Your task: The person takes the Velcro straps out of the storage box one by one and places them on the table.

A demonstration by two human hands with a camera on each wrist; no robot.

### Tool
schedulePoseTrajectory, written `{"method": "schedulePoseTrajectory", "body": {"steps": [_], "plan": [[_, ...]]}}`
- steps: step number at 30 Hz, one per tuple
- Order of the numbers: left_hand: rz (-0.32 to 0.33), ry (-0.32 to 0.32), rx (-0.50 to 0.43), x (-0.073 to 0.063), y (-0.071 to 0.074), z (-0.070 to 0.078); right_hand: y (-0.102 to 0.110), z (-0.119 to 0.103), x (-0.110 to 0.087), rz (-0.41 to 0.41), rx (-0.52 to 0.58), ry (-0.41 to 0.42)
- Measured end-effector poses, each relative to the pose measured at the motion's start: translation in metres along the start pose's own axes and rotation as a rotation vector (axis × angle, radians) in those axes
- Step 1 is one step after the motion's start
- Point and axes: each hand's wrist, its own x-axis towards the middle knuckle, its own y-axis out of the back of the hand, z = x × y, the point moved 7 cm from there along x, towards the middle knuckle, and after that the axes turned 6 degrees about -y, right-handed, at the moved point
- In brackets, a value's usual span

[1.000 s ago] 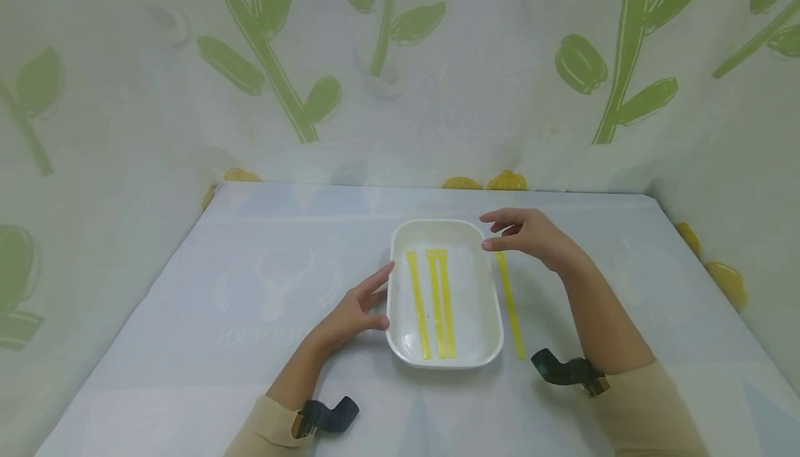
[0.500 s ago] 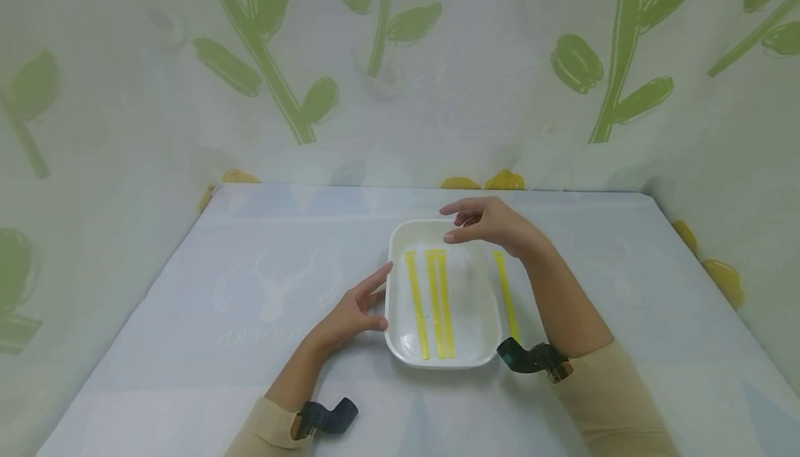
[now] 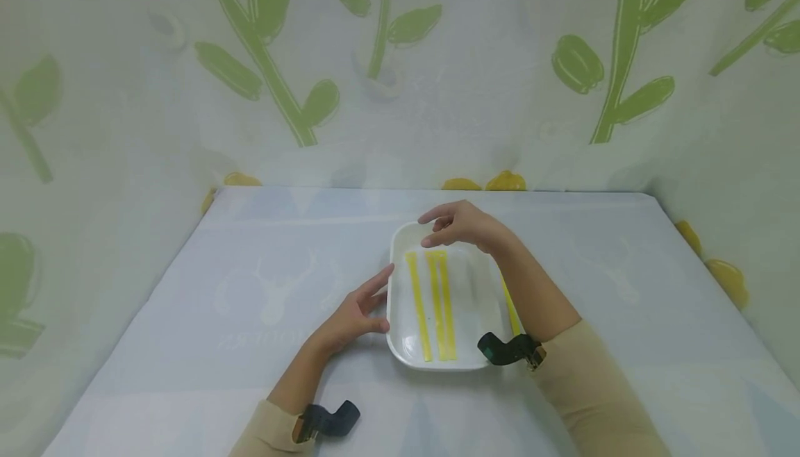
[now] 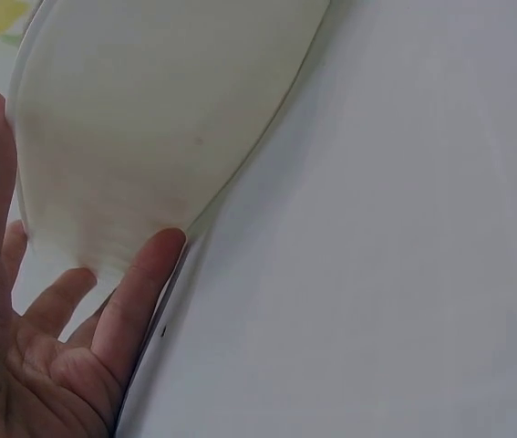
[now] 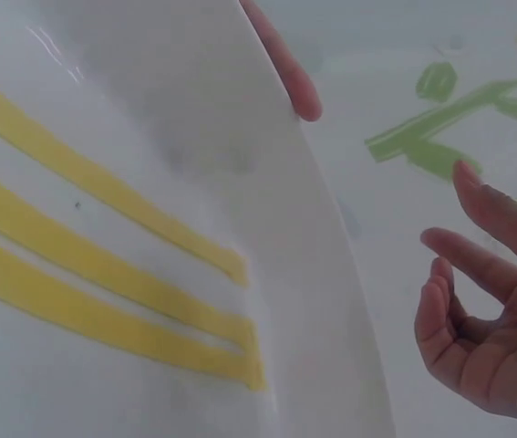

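A white oblong tray (image 3: pixel 475 304) sits mid-table with three flat yellow strips inside. One strip (image 3: pixel 419 308) lies alone on the left; two (image 3: pixel 436 308) lie side by side, their wider far ends meeting. Another yellow strip (image 3: pixel 510 308) lies outside the tray's right side, partly hidden by the right forearm. My left hand (image 3: pixel 350 314) touches the tray's left side with extended fingers and thumb; its fingertips (image 4: pixel 162 245) rest along the outer wall in the left wrist view. Over the tray's far end, my right hand (image 3: pixel 465 226) hovers with loosely bent fingers, holding nothing.
A pale printed cloth (image 3: pixel 269 360) covers the table. Behind and at both sides hangs a curtain (image 3: pixel 475 96) with green leaves and yellow flowers. Each wrist carries a black camera, the right one (image 3: pixel 500 349) overlapping the tray's near right corner in the head view.
My right hand has moved left, from beside the tray's far right corner to above its far end. The left hand, tray and strips have stayed in place.
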Motion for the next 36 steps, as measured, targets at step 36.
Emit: {"method": "schedulePoseTrajectory", "body": {"steps": [36], "plan": [[-0.006, -0.006, -0.014, 0.001, -0.003, 0.000, -0.054, 0.030, 0.052, 0.123, -0.386, 0.083]]}}
